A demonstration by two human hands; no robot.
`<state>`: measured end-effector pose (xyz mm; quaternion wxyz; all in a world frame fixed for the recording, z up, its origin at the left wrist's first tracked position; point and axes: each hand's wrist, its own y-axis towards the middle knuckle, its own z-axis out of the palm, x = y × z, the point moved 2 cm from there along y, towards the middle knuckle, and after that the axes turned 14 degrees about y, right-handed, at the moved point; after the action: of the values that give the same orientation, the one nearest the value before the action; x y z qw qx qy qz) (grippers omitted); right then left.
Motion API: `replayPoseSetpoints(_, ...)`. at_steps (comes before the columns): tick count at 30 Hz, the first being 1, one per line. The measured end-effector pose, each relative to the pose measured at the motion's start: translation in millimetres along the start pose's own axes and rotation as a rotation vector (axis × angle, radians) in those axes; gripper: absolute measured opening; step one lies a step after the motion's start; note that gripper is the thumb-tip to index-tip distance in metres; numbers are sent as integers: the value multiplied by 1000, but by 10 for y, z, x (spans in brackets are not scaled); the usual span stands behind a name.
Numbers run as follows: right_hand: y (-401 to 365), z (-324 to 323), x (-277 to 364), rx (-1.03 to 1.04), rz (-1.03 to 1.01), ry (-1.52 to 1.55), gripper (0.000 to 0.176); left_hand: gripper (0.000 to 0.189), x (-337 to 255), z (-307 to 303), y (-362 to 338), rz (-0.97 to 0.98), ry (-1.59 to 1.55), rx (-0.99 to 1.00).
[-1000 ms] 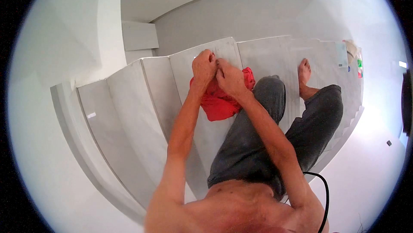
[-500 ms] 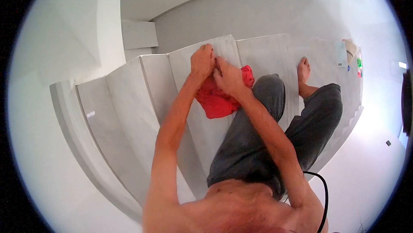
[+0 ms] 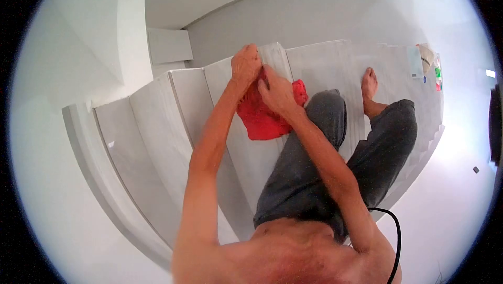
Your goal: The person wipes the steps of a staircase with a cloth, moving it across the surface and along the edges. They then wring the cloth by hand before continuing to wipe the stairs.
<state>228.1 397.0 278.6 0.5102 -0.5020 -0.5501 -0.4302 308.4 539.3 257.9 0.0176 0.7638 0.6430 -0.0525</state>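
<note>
A red cloth (image 3: pixel 262 121) hangs bunched over a pale stair step, beside my knee in dark grey trousers. My left hand (image 3: pixel 245 65) is closed on the cloth's upper end, near the outer edge of the step. Just to the right, my right hand (image 3: pixel 276 93) grips the same cloth from above, its fingers pinched near my left hand. Part of the cloth sticks out to the right of my right hand. The fingertips of both hands are partly hidden.
Pale stairs (image 3: pixel 154 121) run from left to right under me. My bare foot (image 3: pixel 370 84) rests on a step at the right. Beyond it lie a beige item (image 3: pixel 426 58) and a small green and red packet (image 3: pixel 438 78). A black cable (image 3: pixel 396 231) curves beside my right arm.
My left hand has risen slightly, a little farther from my right hand, with more red cloth showing between them. The cloth's lower edge has shifted slightly up.
</note>
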Motion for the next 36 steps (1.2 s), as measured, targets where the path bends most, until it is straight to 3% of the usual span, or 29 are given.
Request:
replayPoseSetpoints(5,-63,-19,-293,-28,17,-26,43,18,22,-41,-510,51,-120,-42)
replayPoseSetpoints(10,7,-46,-119,-51,95,-12,45,16,60,24,-195,13,-10,-42)
replayPoseSetpoints(13,-29,-137,152,65,144,7,41,15,50,38,-142,-38,-29,-25)
replayPoseSetpoints(16,-85,-76,-8,5,19,10,32,16,-24,-59,-307,20,-81,-14)
replayPoseSetpoints(19,-42,-67,-91,-9,60,14,32,17,-87,-38,-343,16,-48,-21)
replayPoseSetpoints(22,1,-169,61,89,194,33,41,16,-33,-29,-96,-32,13,-35)
replayPoseSetpoints(25,-56,-112,-84,-67,26,-33,46,15,-5,28,-196,-33,17,14)
replayPoseSetpoints(28,-77,-167,-97,-37,105,24,46,18,26,-10,-462,-2,-43,5)
replayPoseSetpoints(34,-74,-115,2,-37,120,-64,46,17,16,-7,-109,-49,23,-7)
replayPoseSetpoints(36,-136,-62,-133,-67,-3,-86,46,17,17,29,-93,-49,11,-68)
